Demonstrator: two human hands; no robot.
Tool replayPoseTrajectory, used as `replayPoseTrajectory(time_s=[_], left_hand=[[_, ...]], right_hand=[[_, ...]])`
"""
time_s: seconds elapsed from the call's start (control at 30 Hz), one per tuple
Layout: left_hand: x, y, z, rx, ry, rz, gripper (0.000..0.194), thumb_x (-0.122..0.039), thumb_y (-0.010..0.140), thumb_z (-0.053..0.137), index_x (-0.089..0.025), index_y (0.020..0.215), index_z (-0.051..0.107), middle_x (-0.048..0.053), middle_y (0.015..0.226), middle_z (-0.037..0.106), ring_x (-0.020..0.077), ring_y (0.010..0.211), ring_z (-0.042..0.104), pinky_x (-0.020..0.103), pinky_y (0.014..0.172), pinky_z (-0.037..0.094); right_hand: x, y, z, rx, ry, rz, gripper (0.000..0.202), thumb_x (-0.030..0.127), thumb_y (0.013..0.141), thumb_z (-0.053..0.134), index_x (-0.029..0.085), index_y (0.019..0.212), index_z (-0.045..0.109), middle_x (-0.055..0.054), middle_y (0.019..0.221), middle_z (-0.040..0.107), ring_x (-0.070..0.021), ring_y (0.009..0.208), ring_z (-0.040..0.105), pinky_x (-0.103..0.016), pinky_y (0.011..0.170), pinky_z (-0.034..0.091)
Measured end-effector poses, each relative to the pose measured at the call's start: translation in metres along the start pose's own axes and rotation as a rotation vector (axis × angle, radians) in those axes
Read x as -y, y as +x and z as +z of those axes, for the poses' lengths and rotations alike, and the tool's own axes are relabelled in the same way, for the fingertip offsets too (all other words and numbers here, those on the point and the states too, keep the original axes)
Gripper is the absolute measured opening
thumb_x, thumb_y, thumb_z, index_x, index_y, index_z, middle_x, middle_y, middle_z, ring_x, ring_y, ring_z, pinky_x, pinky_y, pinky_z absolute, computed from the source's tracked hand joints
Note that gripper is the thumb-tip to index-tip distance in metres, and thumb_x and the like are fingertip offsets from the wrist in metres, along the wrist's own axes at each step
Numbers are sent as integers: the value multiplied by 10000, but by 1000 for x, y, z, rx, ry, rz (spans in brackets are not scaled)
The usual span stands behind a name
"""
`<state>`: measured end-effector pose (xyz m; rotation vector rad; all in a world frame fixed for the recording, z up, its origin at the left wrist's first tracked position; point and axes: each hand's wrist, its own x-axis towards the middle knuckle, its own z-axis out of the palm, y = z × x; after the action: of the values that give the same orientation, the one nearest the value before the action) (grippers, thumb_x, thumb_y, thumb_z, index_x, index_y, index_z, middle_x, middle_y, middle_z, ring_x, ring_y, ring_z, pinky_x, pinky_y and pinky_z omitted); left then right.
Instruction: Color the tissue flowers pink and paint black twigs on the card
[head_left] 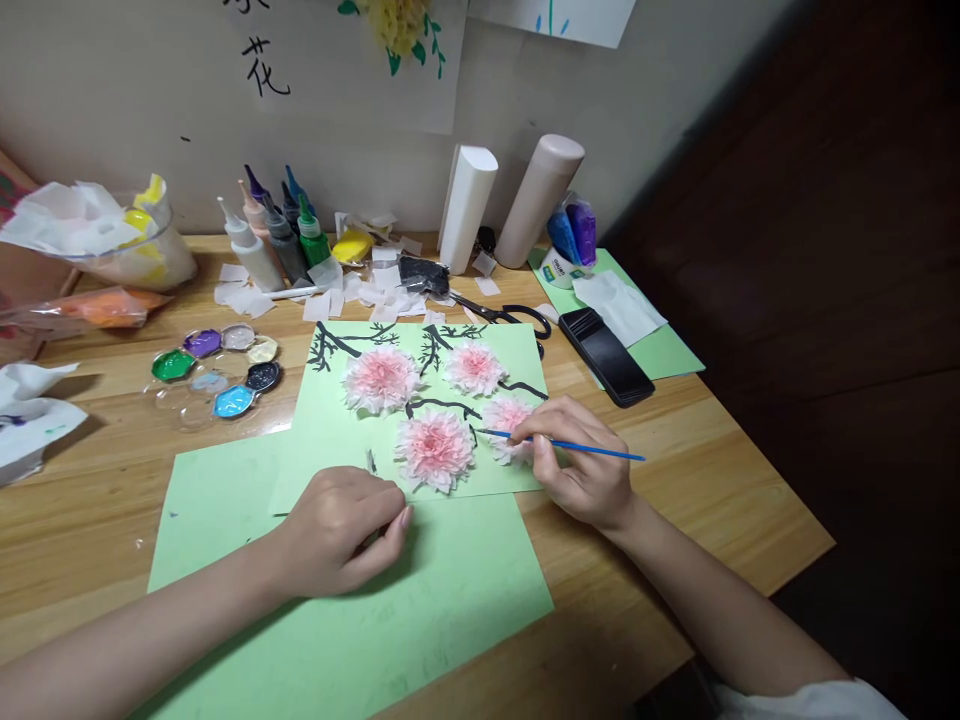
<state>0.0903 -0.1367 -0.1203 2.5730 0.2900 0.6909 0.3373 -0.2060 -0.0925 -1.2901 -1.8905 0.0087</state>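
Observation:
A thin blue paintbrush [592, 447] is pinched in my right hand [581, 460], its tip touching the light green sheet [352, 440] between two pink paper flowers. Several of these ruffled flowers, one pink-and-white flower [435, 450] among them, sit on the sheet amid black painted branches [442, 404]. My right fingers partly cover the rightmost flower [506, 425]. Loosely curled into a fist, my left hand [349, 530] rests on the sheet's lower edge, with nothing visible in it. A second green sheet [360, 640] lies underneath, towards me.
A paint palette [212, 372] with several colours lies left of the sheet. Behind stand paint bottles [281, 240], a white bottle [469, 210] and a beige bottle [540, 200]. Paper scraps [367, 290], scissors [502, 312] and a black phone [607, 355] lie nearby. A plastic tub [157, 255] holds crumpled tissue.

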Motion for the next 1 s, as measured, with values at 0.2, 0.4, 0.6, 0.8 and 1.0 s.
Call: replayPoseTrajectory(time_s=[0.2, 0.4, 0.6, 0.8, 1.0], left_hand=[[1, 1, 0, 1, 5, 2, 279, -84, 826, 403, -192, 583, 318, -58, 466, 321, 97, 421, 249, 263, 454, 215], [1, 0, 0, 0, 4, 1, 277, -85, 828, 407, -193, 589, 316, -59, 465, 325, 96, 418, 253, 262, 453, 218], [-2, 3, -2, 45, 41, 71, 247, -95, 827, 397, -189, 599, 389, -39, 484, 392, 102, 425, 330, 263, 445, 255], [-13, 6, -1, 265, -45, 302, 270, -141, 839, 402, -103, 1070, 535, 146, 1032, 633, 196, 924, 598, 300, 808, 497], [-12, 2, 6, 410, -42, 232, 425, -218, 880, 427, -72, 1279, 419, 161, 1361, 436, 239, 1227, 449, 340, 1014, 424]], right_hand=[[2, 1, 1, 37, -23, -15, 165, 61, 772, 457, 190, 779, 559, -32, 652, 607, -154, 631, 523, -296, 571, 470], [5, 3, -2, 55, -11, -9, 167, 66, 766, 445, 194, 735, 548, -21, 617, 586, -145, 604, 516, -283, 557, 464], [6, 3, -2, 63, 11, -20, 171, 60, 752, 445, 195, 722, 546, -19, 600, 577, -143, 588, 517, -281, 545, 459], [3, 0, -8, -49, 70, 65, 185, 100, 784, 430, 200, 733, 578, -19, 610, 597, -151, 603, 532, -295, 558, 455], [-4, -1, -9, -79, 22, 168, 193, 123, 830, 443, 213, 839, 614, -28, 734, 659, -174, 714, 567, -332, 662, 458]])
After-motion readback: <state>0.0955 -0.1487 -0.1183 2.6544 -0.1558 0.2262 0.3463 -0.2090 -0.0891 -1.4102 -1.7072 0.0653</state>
